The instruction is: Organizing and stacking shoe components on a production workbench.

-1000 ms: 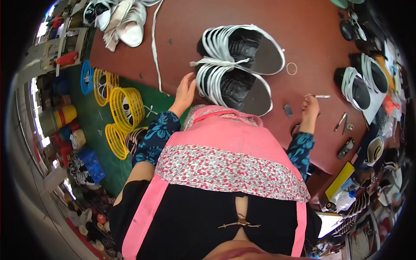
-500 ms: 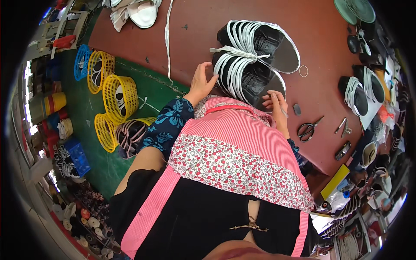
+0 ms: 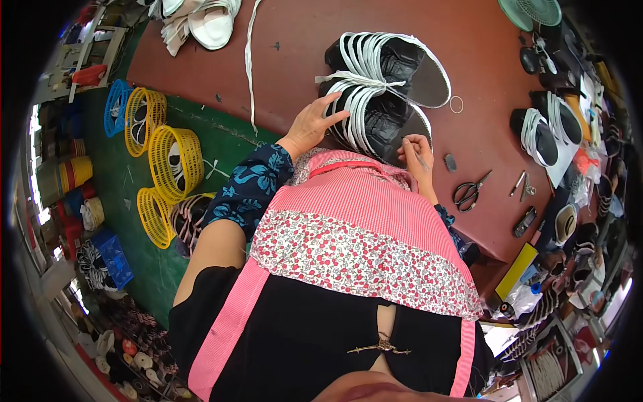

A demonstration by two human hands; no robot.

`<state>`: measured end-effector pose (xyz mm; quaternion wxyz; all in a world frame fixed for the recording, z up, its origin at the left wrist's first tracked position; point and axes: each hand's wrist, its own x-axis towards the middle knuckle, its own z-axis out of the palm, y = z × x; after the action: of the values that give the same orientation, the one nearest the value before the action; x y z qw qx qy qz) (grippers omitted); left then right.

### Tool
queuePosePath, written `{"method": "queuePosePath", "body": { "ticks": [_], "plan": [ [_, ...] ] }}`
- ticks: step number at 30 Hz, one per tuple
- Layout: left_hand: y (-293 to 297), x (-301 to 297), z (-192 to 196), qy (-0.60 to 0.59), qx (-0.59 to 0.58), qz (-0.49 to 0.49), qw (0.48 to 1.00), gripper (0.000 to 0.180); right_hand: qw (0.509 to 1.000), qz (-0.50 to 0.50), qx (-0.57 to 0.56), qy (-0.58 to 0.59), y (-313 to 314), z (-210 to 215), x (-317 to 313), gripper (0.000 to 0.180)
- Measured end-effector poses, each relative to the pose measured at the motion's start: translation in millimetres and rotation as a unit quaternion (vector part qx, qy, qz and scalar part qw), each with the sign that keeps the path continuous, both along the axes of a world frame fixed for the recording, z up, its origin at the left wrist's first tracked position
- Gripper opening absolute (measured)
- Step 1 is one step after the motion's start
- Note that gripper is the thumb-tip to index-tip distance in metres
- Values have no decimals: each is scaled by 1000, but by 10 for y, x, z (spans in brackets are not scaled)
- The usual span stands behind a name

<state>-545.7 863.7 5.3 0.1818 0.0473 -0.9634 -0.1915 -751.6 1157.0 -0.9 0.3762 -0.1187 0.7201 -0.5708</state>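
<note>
Two black shoes with white straps lie side by side on the reddish-brown table (image 3: pixel 295 47). My left hand (image 3: pixel 311 124) lies with spread fingers on the toe end of the near shoe (image 3: pixel 378 127). My right hand (image 3: pixel 415 153) is at that shoe's other end, fingers pinched on a thin metal tool (image 3: pixel 416 151) whose tip touches the shoe's edge. The far shoe (image 3: pixel 402 63) lies just behind, with white straps gathered across its middle. My pink striped and flowered apron (image 3: pixel 355 228) hides the table's near edge.
Black scissors (image 3: pixel 469 193), a small grey piece (image 3: pixel 450 162) and a thin ring (image 3: pixel 456 104) lie right of the shoes. More black shoes (image 3: pixel 536 134) and clutter crowd the right edge. A white strap (image 3: pixel 249 60) and white shoes (image 3: pixel 211 20) lie at the far left. Yellow baskets (image 3: pixel 175 161) stand on the green floor.
My right hand came in from the table at the right, where it took up the thin tool, to the near shoe. My left hand stayed on that shoe.
</note>
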Motion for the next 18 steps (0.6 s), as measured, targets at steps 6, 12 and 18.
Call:
{"method": "queuePosePath", "body": {
  "ticks": [6,12,18],
  "plan": [
    [195,-166,256,-3,95,42,995,34,1000,-3,-14,-16,20,-68,-23,16],
    [456,-317,191,18,147,166,975,42,999,4,-34,-19,-58,-62,5,15],
    [520,-445,226,20,38,37,998,51,999,-1,-40,-33,7,-118,-11,17]
  ]
}}
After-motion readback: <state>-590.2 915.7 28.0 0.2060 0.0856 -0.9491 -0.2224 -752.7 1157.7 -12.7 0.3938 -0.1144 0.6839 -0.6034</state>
